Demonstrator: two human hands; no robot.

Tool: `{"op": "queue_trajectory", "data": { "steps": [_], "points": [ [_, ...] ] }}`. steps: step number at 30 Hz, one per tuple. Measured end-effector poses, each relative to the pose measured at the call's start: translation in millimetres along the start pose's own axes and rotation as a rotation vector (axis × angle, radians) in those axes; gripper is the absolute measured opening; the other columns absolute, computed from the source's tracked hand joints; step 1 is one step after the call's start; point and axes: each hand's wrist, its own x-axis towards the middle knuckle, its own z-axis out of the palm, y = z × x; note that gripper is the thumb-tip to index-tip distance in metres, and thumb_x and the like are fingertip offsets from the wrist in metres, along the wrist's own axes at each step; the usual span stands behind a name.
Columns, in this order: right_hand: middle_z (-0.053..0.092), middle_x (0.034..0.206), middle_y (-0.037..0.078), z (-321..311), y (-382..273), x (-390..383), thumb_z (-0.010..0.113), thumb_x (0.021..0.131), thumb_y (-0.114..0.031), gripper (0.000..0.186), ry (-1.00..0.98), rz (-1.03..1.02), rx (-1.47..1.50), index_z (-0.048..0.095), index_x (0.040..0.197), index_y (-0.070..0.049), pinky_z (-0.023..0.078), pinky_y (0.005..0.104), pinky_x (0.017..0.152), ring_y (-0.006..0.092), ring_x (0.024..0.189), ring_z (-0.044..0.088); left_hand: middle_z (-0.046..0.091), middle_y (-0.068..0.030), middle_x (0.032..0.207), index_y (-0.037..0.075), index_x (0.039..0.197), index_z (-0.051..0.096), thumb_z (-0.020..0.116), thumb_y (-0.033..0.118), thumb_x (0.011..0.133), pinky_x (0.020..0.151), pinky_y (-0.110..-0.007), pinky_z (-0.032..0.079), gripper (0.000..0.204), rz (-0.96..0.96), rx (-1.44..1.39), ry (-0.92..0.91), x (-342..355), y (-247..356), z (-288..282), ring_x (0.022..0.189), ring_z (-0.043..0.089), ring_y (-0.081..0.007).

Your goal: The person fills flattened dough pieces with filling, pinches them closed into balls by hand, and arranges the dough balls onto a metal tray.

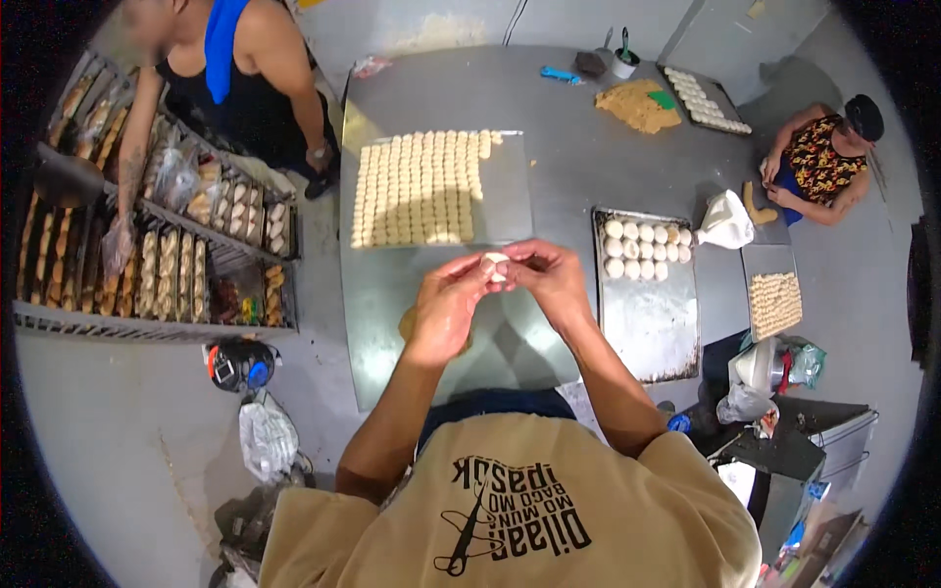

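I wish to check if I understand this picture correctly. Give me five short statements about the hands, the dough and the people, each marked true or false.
1. The left hand and the right hand hold a small dough piece together. True.
2. The small rows of dough lie to the right of both hands. False: they lie beyond the hands, toward the left.
3. The dark-edged tray is full of round pieces. False: its near part is bare.
4. A white bag lies at this tray's right side. True.
5. The co-worker at the left has a red cloth. False: the cloth is blue.
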Motion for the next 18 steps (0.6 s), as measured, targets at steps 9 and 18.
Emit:
{"op": "queue_trajectory", "data": {
  "steps": [9,18],
  "points": [
    [0.080,0.115,0.015,14.3,132.4,-20.4,0.088,0.093,-0.023,0.040,-0.273,-0.056,-0.603,0.080,0.129,-0.008,0.062,0.0385,0.087,0.0276,0.101,0.076,0.080,-0.0168,0.117,-0.007,0.123,0.076,0.076,0.008,0.104,0.091,-0.035,0.062,0.024,0.082,0.392,0.408,-74.2,-17.9,-133.7,0.101,0.076,-0.0202],
    [0.068,0.141,0.019,34.7,231.7,-65.4,0.094,0.078,-0.021,0.070,-0.257,-0.395,-1.035,0.069,0.140,0.000,0.048,0.0476,0.120,0.0400,0.136,0.059,0.079,-0.0119,0.113,-0.004,0.114,0.076,0.076,0.010,0.104,0.095,-0.035,0.063,0.017,-0.148,0.271,0.554,-162.2,-66.9,-185.9,0.100,0.075,-0.0188]
  ]
}}
